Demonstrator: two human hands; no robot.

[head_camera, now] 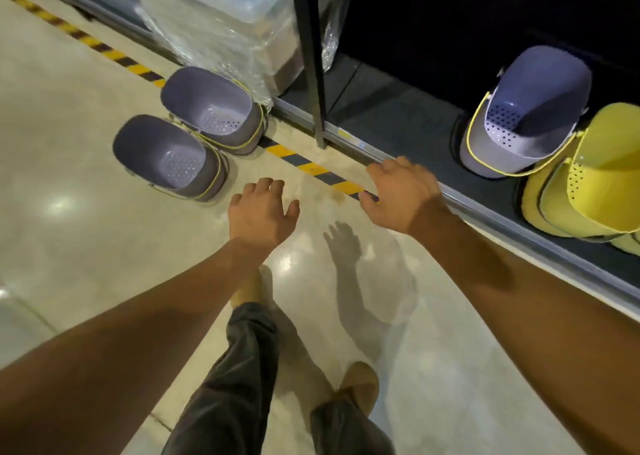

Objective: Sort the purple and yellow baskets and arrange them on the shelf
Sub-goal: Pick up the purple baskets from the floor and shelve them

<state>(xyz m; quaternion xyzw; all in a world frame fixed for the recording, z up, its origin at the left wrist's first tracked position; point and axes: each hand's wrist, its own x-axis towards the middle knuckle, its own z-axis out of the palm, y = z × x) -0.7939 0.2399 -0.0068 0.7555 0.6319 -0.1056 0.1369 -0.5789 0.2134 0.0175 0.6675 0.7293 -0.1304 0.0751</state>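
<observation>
The left hand [262, 212] reaches forward, palm down, fingers loosely bent and spread, and holds nothing; it hangs above the floor [86, 264] without touching anything. The right hand [401, 195] is stretched out the same way, relaxed and empty, its fingertips drooping over the front edge of the shelf [398, 119] — whether they touch the rail cannot be told. The floor is pale, polished concrete with glare spots, and a strip of yellow-and-black tape [311, 168] runs along the foot of the shelf, passing under the right hand. The shelf is a low, dark board with a black upright post [313, 56], and beyond the post stand clear bins wrapped in plastic film [221, 15]. Dark trousers [235, 368] and a tan shoe [360, 382] show below the arms. Two purple baskets stand on the floor ahead and to the left of the left hand: the near purple basket [166, 157] just beyond its fingers, the far purple basket [211, 108] touching it from behind, beside the wrapped bins. To the right of the right hand, on the shelf, a third purple basket [526, 115] lies tipped with its mouth toward the camera — just beside it, nearer the frame's edge, sit the nested yellow baskets [606, 177].
</observation>
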